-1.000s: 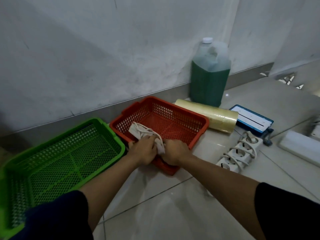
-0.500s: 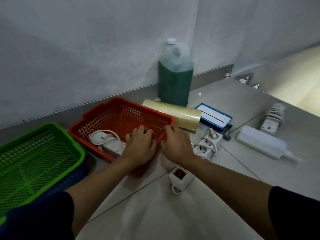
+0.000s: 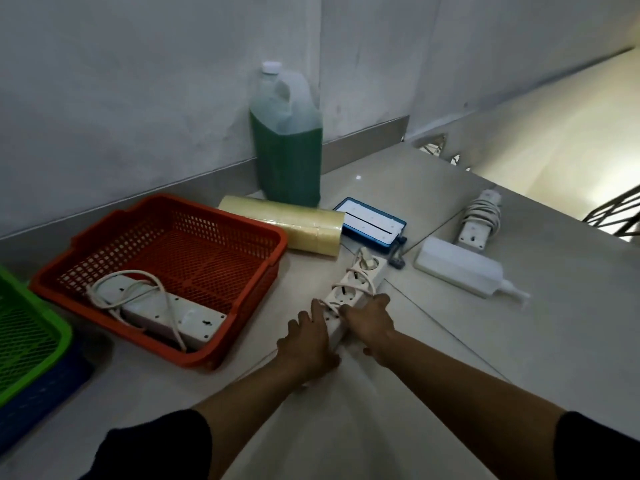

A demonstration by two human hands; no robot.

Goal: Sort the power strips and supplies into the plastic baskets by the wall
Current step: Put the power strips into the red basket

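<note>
A red plastic basket (image 3: 263,233) stands by the wall with one white power strip (image 3: 162,311) and its coiled cord lying in its near left corner. Right of the basket, a second white power strip (image 3: 360,278) lies on the floor with its cord wrapped around it. My left hand (image 3: 306,341) and my right hand (image 3: 369,318) both grip its near end, one on each side. A third power strip (image 3: 479,220) with a wound cord lies farther right. The green basket (image 3: 31,327) sits at the left edge on a blue one (image 3: 41,393).
A jug of green liquid (image 3: 285,140) stands against the wall. A stack of clear tape rolls (image 3: 287,225) lies behind the red basket, next to a blue-framed white box (image 3: 372,223). A white bottle (image 3: 460,266) lies on its side at right. A stair edge drops away beyond.
The first power strip went into the red basket and both hands let go of it. They moved right and closed on the second strip on the floor. The view turned right.
</note>
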